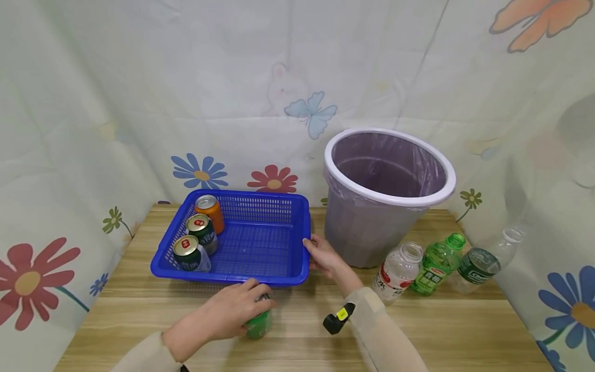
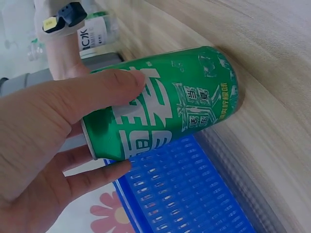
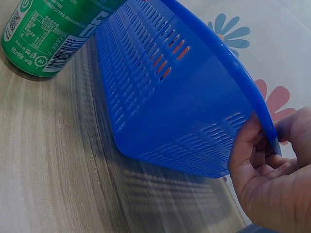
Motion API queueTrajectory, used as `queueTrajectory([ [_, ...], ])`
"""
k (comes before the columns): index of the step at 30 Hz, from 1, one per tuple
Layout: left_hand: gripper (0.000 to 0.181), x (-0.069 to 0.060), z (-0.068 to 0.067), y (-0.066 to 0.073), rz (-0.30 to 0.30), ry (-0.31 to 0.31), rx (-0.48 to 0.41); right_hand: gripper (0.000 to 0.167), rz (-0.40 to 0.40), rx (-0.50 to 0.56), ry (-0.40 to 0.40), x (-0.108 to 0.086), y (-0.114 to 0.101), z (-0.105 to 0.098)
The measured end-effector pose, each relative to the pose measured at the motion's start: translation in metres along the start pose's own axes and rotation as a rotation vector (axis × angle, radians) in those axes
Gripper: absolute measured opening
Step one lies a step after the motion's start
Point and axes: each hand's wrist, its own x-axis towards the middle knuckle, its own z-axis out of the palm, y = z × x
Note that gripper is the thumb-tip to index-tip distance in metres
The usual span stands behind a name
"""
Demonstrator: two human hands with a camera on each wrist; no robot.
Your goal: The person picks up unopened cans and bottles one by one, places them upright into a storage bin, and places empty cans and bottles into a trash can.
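Left hand (image 1: 234,308) grips upright green can (image 2: 177,104); blue basket (image 1: 260,253) at eleven o'clock; right hand (image 1: 325,257) pinches its three-o'clock rim (image 1: 307,219).

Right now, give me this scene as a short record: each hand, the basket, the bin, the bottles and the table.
Left hand: grips a green can in front of the basket
Right hand: holds the basket's right rim
Basket: blue, with slotted sides; three cans along its left side
Cans inside: orange can at the back, two dark green cans with gold tops nearer the front
Bin: grey, pale rim, clear liner; right of the basket
Bottles: three, right of the bin's front
Table: wood-grain top
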Motion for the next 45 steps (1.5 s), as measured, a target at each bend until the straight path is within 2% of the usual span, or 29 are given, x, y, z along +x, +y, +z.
queueTrajectory([
  [8, 0.058, -0.0006, -0.0002, -0.0008, 0.002, 0.015, 0.002, 0.027, 0.009, -0.002, 0.012, 0.001, 0.0008, 0.0014],
  [22, 0.059, 0.0005, -0.0006, -0.0026, -0.011, -0.052, -0.065, 0.029, 0.008, 0.008, 0.006, 0.0019, 0.0018, 0.0025],
  [30, 0.061, 0.0003, 0.0049, 0.0003, -0.013, -0.038, -0.015, 0.03, 0.005, 0.005, 0.0, -0.001, 0.0022, 0.0044],
  [36, 0.059, 0.0023, 0.0055, -0.0007, -0.014, -0.065, -0.02, 0.032, -0.003, 0.008, -0.015, -0.0007, 0.0015, 0.0037],
  [45, 0.062, 0.0083, 0.0026, -0.0019, 0.008, -0.1, -0.004, 0.027, -0.005, 0.007, 0.006, -0.0007, 0.001, 0.0007],
])
